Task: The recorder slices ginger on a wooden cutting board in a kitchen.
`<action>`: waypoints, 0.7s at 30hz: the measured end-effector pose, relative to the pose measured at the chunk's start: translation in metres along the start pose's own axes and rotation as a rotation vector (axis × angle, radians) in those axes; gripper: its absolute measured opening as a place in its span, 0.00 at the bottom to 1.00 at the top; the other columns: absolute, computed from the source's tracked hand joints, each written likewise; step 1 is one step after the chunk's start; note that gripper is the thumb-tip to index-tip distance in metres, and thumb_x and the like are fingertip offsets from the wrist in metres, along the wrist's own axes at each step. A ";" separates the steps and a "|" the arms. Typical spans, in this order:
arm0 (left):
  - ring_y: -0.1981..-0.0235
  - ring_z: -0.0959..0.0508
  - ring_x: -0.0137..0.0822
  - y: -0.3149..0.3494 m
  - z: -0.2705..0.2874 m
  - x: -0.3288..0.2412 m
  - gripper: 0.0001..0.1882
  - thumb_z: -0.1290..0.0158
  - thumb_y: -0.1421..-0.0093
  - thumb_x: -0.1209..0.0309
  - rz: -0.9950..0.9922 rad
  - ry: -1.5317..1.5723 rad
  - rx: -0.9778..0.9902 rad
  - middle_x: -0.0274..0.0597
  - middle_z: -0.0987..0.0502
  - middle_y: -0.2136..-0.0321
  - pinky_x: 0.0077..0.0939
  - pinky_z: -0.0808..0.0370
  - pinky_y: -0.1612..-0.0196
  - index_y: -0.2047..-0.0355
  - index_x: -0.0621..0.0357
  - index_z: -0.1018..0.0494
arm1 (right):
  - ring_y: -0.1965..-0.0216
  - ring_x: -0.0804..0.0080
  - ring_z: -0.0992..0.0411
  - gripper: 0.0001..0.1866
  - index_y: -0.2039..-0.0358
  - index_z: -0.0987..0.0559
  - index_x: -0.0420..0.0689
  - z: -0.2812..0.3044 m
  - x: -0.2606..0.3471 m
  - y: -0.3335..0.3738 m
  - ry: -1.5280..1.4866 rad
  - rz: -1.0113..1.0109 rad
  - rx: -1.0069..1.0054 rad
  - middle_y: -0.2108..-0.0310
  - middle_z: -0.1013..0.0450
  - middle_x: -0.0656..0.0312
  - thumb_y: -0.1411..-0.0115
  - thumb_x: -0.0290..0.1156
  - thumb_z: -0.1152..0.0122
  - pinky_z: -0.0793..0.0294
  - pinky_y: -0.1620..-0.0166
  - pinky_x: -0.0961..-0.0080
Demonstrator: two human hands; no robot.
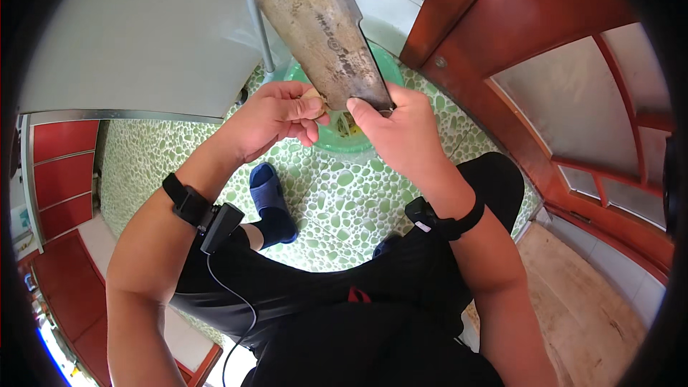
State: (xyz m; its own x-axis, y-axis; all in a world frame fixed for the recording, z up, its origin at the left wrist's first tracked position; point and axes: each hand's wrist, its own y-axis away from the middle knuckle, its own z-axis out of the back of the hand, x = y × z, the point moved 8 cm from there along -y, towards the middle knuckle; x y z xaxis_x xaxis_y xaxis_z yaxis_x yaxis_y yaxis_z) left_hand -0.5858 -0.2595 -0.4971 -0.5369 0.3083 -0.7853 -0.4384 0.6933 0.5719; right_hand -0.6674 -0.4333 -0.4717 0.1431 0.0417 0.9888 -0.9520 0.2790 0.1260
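Observation:
My right hand (405,129) grips a cleaver (322,29) low down, thumb pressed on the flat of its blade. The broad, stained grey blade points up and away to the left, and its handle is hidden in the hand. Close beside the blade's lower corner, my left hand (283,111) pinches a small tan piece (316,102), perhaps ginger; its kind is not clear. The blade's edge is at or very near this piece. Below both hands a green plastic basin (389,66) stands on the floor, with yellowish and green scraps in it.
A large grey panel (143,43) with a metal leg (256,21) rises at the left. Red-brown wooden doors (494,29) with frosted panes stand at the right. Beneath is a pebble-patterned floor (330,208), with my slippered foot (271,201) on it. A wooden board (573,301) lies lower right.

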 end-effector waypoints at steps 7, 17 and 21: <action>0.69 0.19 0.28 -0.001 -0.001 0.006 0.17 0.44 0.27 0.62 0.022 0.001 -0.005 0.42 0.19 0.60 0.25 0.20 0.61 0.51 0.65 0.25 | 0.79 0.79 0.31 0.12 0.60 0.16 0.35 -0.001 -0.010 -0.001 0.052 -0.009 -0.018 0.81 0.25 0.62 0.38 0.31 0.34 0.30 0.74 0.72; 0.70 0.20 0.29 0.008 0.007 0.005 0.17 0.44 0.28 0.62 0.019 -0.046 -0.077 0.44 0.19 0.61 0.25 0.21 0.63 0.51 0.65 0.25 | 0.79 0.79 0.31 0.12 0.60 0.16 0.35 0.017 -0.021 -0.008 0.088 -0.151 -0.037 0.79 0.24 0.62 0.37 0.31 0.35 0.30 0.72 0.73; 0.71 0.20 0.30 0.001 0.008 0.006 0.17 0.45 0.27 0.60 0.032 0.012 -0.091 0.44 0.20 0.61 0.24 0.21 0.66 0.53 0.65 0.25 | 0.79 0.79 0.32 0.12 0.60 0.16 0.36 -0.004 -0.009 -0.005 0.039 -0.071 0.040 0.80 0.25 0.63 0.38 0.32 0.34 0.31 0.73 0.73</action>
State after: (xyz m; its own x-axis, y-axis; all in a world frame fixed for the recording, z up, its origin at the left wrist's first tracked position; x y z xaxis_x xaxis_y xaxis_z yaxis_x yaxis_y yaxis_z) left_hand -0.5834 -0.2517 -0.5038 -0.5599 0.3214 -0.7637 -0.4844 0.6208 0.6164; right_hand -0.6631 -0.4310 -0.4819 0.2208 0.0606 0.9734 -0.9489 0.2442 0.2000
